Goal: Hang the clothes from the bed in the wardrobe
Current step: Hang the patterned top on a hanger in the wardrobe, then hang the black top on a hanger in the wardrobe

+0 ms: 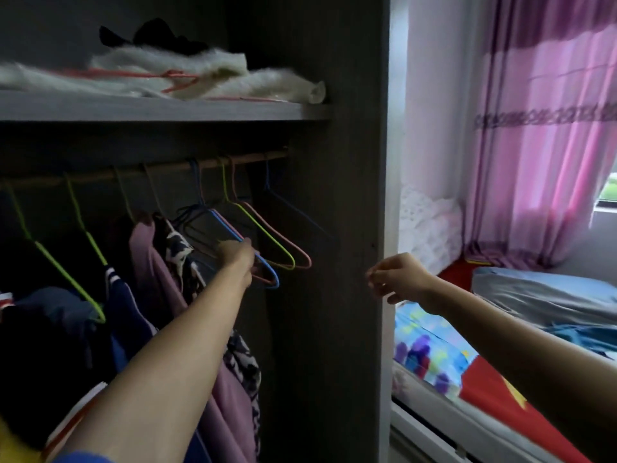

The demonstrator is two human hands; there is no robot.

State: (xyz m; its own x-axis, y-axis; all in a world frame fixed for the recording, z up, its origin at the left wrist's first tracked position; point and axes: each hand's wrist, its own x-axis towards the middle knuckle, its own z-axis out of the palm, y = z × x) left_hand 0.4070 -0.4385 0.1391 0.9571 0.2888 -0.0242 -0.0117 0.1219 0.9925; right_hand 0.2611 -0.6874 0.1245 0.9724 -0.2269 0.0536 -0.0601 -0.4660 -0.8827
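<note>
You are reaching your left hand (235, 253) into the wardrobe (350, 195), and its fingers are curling around the lower arm of an empty blue hanger (268, 267). This hanger is hanging on the rail (150, 170), just beside an empty green hanger (267, 232) and a pink hanger (300, 252). A mauve garment (160, 262) is hanging directly left of your wrist.

You are holding your right hand (397, 279) in the air in front of the wardrobe's side panel. Its fingers are curling loosely, with nothing visible in them.

A blue garment (581, 339) is lying crumpled on the bed (467, 389), well apart from both hands, below a pillow (551, 292).

White fluffy fabric (217, 75) is lying on the shelf (167, 110) above the rail.
</note>
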